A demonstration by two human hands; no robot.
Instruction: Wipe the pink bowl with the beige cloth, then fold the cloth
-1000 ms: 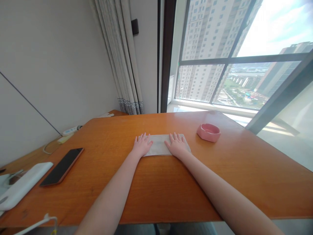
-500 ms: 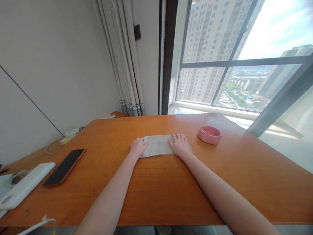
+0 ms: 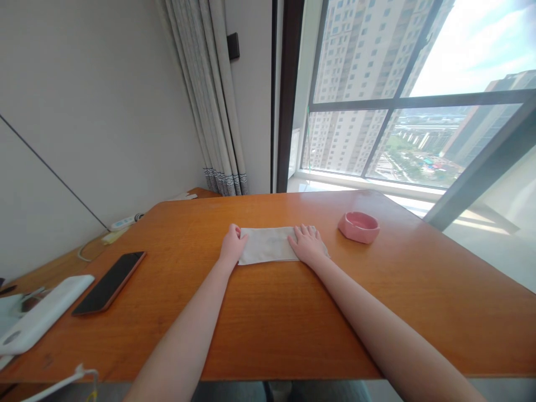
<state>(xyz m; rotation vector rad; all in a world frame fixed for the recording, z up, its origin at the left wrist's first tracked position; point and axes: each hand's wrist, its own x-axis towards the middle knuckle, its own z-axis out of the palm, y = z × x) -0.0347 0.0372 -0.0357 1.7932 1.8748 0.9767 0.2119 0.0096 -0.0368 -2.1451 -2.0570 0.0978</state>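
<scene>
Window (image 3: 392, 104) is seen beyond wooden table (image 3: 268, 318). Mid-table, pale cloth (image 3: 268, 245) is laid; right end is pressed by right hand (image 3: 309, 244), fingers apart; left edge is touched by curled left hand (image 3: 233, 244), whether pinched cannot be told. White device (image 3: 47, 314), oval mark unreadable, and phone (image 3: 109, 283) are set left; pink open-topped bowl (image 3: 359, 229), right.

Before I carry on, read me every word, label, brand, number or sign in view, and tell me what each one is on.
No readable text anywhere.
White device: a grey oval mark, too blurred to read.
Power strip: too small to tell any markings.
Phone: dark screen, no text seen.
Cloth and pink bowl: no lettering seen.
</scene>
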